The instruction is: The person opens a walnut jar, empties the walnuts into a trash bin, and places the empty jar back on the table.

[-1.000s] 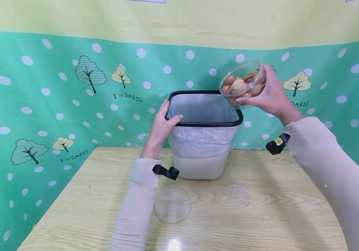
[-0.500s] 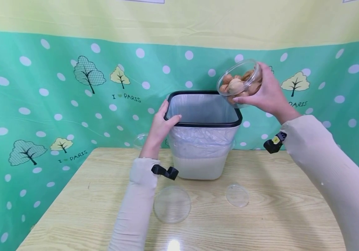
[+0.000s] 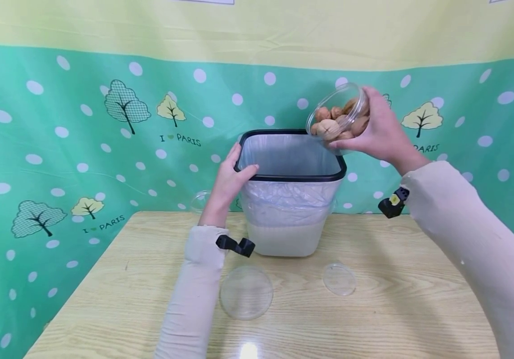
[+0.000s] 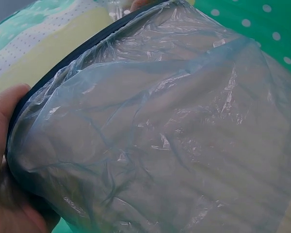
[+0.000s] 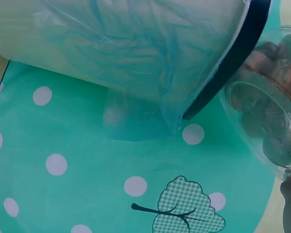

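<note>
The left hand (image 3: 229, 179) is curled over the near left corner of the bin (image 3: 291, 192), its black rim gripped between thumb and fingers; the plastic liner (image 4: 174, 126) lies just under those fingers. A large clear lid (image 3: 246, 292) and a small clear lid (image 3: 340, 279) are seen on the wooden table (image 3: 400, 309), below the wrists. A clear bowl of walnuts (image 3: 339, 118) is gripped by the right hand (image 3: 380, 130), tilted leftward off the fingertips above the bin's far right corner.
</note>
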Demonstrator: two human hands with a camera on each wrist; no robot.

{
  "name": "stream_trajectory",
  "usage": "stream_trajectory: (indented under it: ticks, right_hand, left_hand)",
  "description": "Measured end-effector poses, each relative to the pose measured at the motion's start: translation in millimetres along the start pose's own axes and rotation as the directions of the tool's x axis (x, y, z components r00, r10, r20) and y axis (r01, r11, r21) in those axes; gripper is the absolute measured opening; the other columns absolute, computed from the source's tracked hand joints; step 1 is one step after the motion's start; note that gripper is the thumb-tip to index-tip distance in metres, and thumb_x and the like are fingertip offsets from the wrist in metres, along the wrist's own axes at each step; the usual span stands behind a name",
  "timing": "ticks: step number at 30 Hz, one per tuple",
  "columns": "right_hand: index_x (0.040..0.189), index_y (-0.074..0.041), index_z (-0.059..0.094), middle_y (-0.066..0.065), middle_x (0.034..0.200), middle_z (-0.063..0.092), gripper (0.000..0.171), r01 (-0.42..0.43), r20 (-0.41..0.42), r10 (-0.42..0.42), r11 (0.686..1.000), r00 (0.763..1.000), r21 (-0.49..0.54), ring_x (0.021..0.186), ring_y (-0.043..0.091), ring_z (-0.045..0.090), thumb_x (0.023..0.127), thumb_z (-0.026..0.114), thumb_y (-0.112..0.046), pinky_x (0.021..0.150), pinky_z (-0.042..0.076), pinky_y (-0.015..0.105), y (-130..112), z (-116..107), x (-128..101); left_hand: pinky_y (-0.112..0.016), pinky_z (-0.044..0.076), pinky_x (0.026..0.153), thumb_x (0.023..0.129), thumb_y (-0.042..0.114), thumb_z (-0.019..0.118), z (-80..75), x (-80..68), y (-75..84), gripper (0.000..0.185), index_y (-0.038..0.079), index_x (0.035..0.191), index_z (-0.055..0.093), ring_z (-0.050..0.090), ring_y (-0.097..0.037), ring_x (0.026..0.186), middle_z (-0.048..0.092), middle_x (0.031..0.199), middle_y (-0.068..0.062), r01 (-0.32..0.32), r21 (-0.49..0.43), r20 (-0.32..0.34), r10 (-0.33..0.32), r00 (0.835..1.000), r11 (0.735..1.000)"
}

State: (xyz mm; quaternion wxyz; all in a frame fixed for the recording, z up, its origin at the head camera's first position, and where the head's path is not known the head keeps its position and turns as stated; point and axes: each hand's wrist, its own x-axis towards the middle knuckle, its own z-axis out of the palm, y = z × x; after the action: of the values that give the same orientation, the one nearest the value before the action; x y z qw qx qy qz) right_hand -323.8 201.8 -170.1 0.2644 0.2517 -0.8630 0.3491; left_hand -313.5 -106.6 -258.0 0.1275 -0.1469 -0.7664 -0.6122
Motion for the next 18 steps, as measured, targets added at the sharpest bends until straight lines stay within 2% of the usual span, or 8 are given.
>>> stream_trajectory:
  ticks: [5, 10, 18]
  right_hand:
    - [0.142, -0.006, 0.029, 0.013, 0.124, 0.045, 0.109, 0.013, 0.025, -0.012, 0.999, 1.000, -0.041, 0.110, 0.024, 0.045, 0.056, 0.092, -0.026, 0.089, 0.044, 0.042, 0.6, 0.6, -1.0]
    - [0.146, -0.006, 0.023, 0.016, 0.130, 0.041, 0.116, -0.010, 0.039, 0.011, 0.999, 0.999, -0.047, 0.115, 0.027, 0.042, 0.055, 0.092, -0.027, 0.093, 0.042, 0.048, 1.6, 1.0, -2.5]
    - [0.145, -0.005, 0.025, 0.015, 0.129, 0.042, 0.114, 0.013, 0.043, -0.011, 0.998, 0.999, -0.057, 0.114, 0.026, 0.042, 0.055, 0.092, -0.028, 0.093, 0.041, 0.047, 1.1, 2.2, -1.0]
  left_hand:
    - [-0.030, 0.013, 0.115, 0.085, 0.019, 0.060, 1.2, 0.1, -0.2, 0.079, 0.004, 0.150, 0.019, 0.009, -0.011, 0.143, 0.014, 0.158, -0.001, -0.004, 0.005, -0.002, 0.004, 1.000, 1.000]
    - [-0.029, 0.013, 0.115, 0.084, 0.019, 0.060, 1.5, 0.9, -0.5, 0.079, 0.002, 0.149, 0.019, 0.009, -0.012, 0.144, 0.014, 0.158, -0.004, -0.011, 0.000, 0.001, 0.011, 1.000, 1.000]
    - [-0.028, 0.012, 0.115, 0.084, 0.019, 0.060, 0.0, 0.4, -0.4, 0.079, 0.004, 0.150, 0.018, 0.008, -0.011, 0.143, 0.013, 0.158, -0.002, 0.004, -0.007, 0.003, -0.004, 1.000, 1.000]
